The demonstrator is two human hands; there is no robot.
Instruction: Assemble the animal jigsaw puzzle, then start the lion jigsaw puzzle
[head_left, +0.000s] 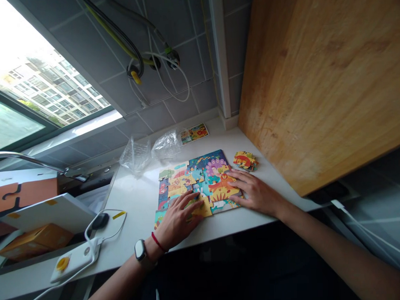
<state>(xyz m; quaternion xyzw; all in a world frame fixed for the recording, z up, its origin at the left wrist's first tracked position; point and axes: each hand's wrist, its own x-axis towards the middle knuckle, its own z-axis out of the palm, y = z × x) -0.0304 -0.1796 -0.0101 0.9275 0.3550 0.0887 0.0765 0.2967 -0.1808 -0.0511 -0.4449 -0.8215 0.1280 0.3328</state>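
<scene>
A colourful jigsaw puzzle (201, 176) with animal pictures lies on the white countertop, many of its pieces joined together. My left hand (181, 217) rests over its lower left part, fingers spread and palm down, covering some pieces. On the puzzle's right edge lies my right hand (251, 189), its fingers stretched across the orange and yellow pieces. Neither hand is gripping anything that I can see. A small pile of loose puzzle pieces (245, 160) sits just beyond my right hand. Behind the puzzle is a small picture card (194, 133) with a similar animal scene.
Crumpled clear plastic bags (135, 155) lie at the back. On the left are a white power strip (75, 259) with a cable, a black plug (100, 221), a cardboard box (36, 241) and a faucet (37, 158). A large wooden board (326, 82) stands at the right.
</scene>
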